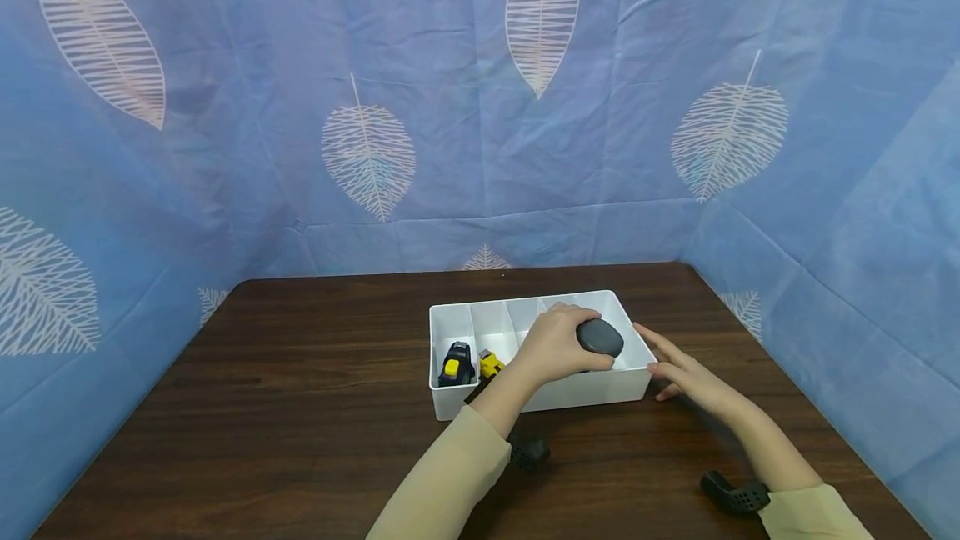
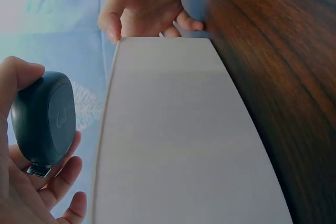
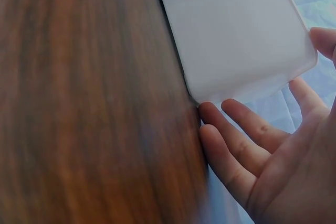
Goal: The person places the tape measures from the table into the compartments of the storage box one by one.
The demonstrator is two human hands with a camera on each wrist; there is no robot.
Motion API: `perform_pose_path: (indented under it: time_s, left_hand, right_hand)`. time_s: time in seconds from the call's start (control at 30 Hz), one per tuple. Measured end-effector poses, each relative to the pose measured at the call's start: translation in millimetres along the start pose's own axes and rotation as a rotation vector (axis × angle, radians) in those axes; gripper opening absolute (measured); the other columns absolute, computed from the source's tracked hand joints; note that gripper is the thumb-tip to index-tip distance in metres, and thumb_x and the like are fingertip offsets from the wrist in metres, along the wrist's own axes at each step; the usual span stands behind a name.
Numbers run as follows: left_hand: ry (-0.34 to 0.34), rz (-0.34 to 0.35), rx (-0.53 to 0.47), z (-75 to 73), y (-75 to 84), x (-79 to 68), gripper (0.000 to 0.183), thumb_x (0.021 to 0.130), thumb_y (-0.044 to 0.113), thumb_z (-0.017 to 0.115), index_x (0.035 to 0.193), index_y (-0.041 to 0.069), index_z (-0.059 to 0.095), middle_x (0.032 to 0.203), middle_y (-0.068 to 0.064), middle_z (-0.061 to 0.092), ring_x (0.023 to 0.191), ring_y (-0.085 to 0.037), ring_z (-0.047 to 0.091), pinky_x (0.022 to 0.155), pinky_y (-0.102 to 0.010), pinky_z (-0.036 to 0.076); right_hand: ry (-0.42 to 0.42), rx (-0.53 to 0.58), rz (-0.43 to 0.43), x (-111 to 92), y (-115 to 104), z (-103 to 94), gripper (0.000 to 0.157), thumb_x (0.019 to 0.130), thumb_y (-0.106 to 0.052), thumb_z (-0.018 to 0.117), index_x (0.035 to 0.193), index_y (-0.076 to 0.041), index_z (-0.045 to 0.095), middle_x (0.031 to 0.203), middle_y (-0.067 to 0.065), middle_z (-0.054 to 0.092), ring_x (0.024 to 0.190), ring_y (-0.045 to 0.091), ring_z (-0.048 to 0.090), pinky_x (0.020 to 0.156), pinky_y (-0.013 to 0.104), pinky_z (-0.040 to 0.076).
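Note:
My left hand (image 1: 558, 344) holds a dark grey, rounded tape measure (image 1: 600, 337) above the right end of a white divided box (image 1: 592, 391). In the left wrist view, a small metal tab sticks out from the bottom of the tape measure (image 2: 44, 116). Thumb and fingers grip it along its edges. At the box's right end, my right hand (image 1: 693, 377) touches the wall with its fingers spread. Its thumb lies by the rim corner in the right wrist view. The left hand and forearm hide part of the box's middle compartments.
A black and yellow tape measure (image 1: 456, 365) lies in the box's leftmost compartment. Beside it, in another compartment, is a yellow and black item (image 1: 491, 365), partly covered by my arm. The box stands on a dark wooden table (image 1: 315, 407), with blue leaf-patterned cloth (image 1: 450, 148) behind.

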State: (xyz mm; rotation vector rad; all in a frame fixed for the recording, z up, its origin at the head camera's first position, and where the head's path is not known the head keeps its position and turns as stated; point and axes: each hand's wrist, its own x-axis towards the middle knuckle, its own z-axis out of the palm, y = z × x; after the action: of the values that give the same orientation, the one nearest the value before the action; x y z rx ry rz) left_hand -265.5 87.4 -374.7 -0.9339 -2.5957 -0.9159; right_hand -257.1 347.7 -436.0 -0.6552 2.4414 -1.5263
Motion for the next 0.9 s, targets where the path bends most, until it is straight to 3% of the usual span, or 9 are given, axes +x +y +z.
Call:
perform_pose_path:
  time_s: [0.23,0.9]
  left_hand:
    - [-0.023,0.032,0.086,6.7,-0.9,4.6,0.058,0.07,0.04,0.078,0.12,0.014,0.067,0.097,0.009,0.064,0.081,-0.004,0.046,0.06,-0.015,0.037]
    - [-0.057,0.007,0.261,20.0,2.5,23.3,0.063,0.069,0.048,0.077,0.124,0.018,0.066,0.102,0.01,0.066,0.086,-0.007,0.047,0.067,-0.022,0.036]
  right_hand:
    - [-0.001,-0.003,-0.007,0,0,-0.1,0.062,0.102,-0.019,0.038,0.154,-0.009,0.006,0.152,0.032,0.007,0.116,0.053,0.042,0.069,0.046,0.052]
    - [-0.013,0.005,-0.016,1,2,0.2,0.062,0.103,-0.019,0.038,0.154,-0.011,0.006,0.153,0.031,0.001,0.118,0.058,0.034,0.069,0.047,0.052]
